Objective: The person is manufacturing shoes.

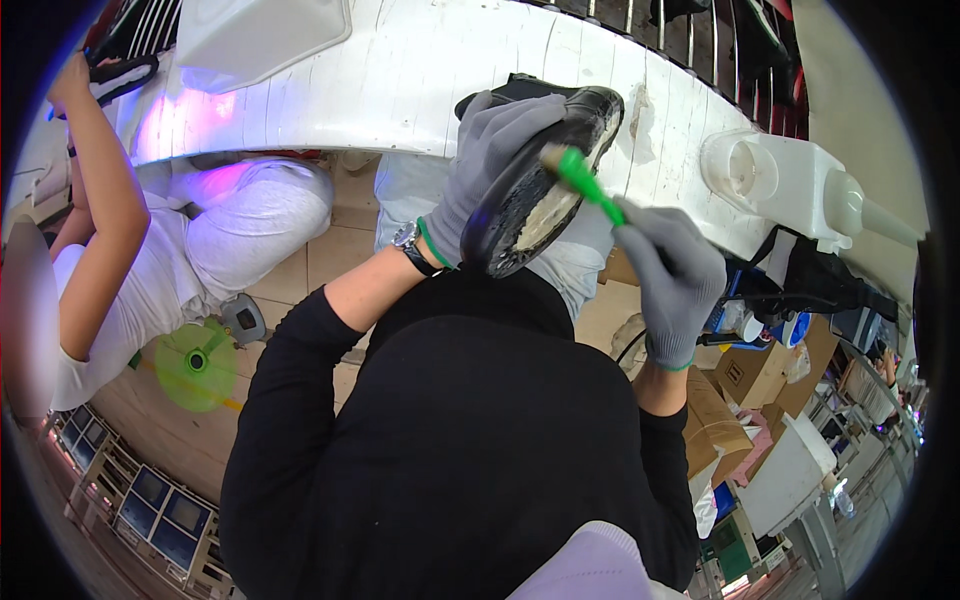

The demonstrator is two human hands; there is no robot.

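A black shoe upper (490,222) is tilted with its underside turned up, showing a pale middle and a glossy dark border. My left hand (490,140), in a grey glove with a green cuff, wraps round its left side. My right hand (672,270), gloved alike, grips a green-handled brush (590,185). The brush's light bristles lie over the shoe's underside near its left edge; whether they touch it I cannot tell. Behind my left fingers, another black piece, perhaps a second shoe, shows in part on the white table (400,90).
Metal rollers (680,40) run behind the table. A white tub (262,40) stands at the far left, and a white dispenser-like fixture (780,185) at the right. To my left sits a person in white (250,215), near a green round stool (195,365). Cardboard boxes (750,370) lie at my right.
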